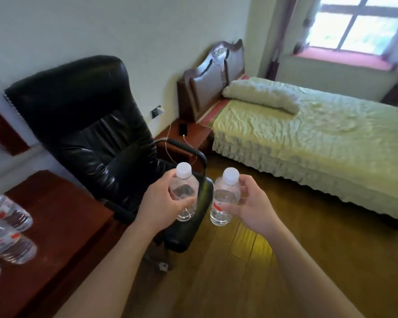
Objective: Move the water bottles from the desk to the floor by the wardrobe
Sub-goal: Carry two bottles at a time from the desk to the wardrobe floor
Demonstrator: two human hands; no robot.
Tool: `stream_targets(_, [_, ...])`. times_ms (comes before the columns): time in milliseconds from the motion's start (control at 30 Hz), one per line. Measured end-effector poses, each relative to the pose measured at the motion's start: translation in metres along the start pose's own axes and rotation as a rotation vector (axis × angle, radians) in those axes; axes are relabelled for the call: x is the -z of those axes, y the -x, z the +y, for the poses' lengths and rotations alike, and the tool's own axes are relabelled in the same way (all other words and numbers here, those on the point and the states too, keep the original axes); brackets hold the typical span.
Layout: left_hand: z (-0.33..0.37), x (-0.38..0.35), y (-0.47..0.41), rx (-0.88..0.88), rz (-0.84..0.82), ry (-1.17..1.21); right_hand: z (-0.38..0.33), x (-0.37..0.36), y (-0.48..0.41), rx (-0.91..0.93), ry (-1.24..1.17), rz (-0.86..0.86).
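Observation:
My left hand (161,201) grips a clear water bottle (184,189) with a white cap, held upright in front of the chair's armrest. My right hand (254,204) grips a second clear bottle (224,198) with a white cap and red label, upright over the wooden floor. The two bottles are side by side, a small gap between them. Three more clear bottles with red labels (7,226) stand at the left edge of the dark red wooden desk (62,226), partly cut off by the frame. No wardrobe is in view.
A black leather office chair (90,125) stands beside the desk, its armrest just behind my left hand. A bed with a pale green cover (319,138) fills the right. A low nightstand with a phone (184,129) sits between them. Wooden floor (251,260) lies below.

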State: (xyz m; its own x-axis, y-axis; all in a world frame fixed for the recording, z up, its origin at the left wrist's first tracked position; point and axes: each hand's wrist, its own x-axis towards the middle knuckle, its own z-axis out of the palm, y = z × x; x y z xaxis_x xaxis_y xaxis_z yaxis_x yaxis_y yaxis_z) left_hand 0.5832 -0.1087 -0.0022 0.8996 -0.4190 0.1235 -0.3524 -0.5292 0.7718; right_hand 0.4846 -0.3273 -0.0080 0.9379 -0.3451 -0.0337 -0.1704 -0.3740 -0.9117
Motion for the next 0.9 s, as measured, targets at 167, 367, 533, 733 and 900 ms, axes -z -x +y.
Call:
stream_targets(167, [0.066,-0.083,-0.011,-0.091,-0.130,0.075,0.043,0.095,0.039,-0.043,-0.007,0.156])
stream_targets(367, [0.142,-0.182,-0.016,-0.163,-0.289,0.121,0.089,0.196,0.090,-0.071,0.044,0.320])
stream_targets(533, [0.208,-0.257,-0.026,-0.243,-0.434,0.161,0.118,0.271,0.125,-0.129,0.040,0.477])
stream_targets(733, [0.276,-0.349,-0.053,-0.341,-0.634,0.199,0.154,0.344,0.146,-0.255,0.017,0.645])
stream_targets(900, [0.325,-0.439,-0.092,-0.423,-0.783,0.223,0.190,0.403,0.142,-0.380,-0.006,0.805])
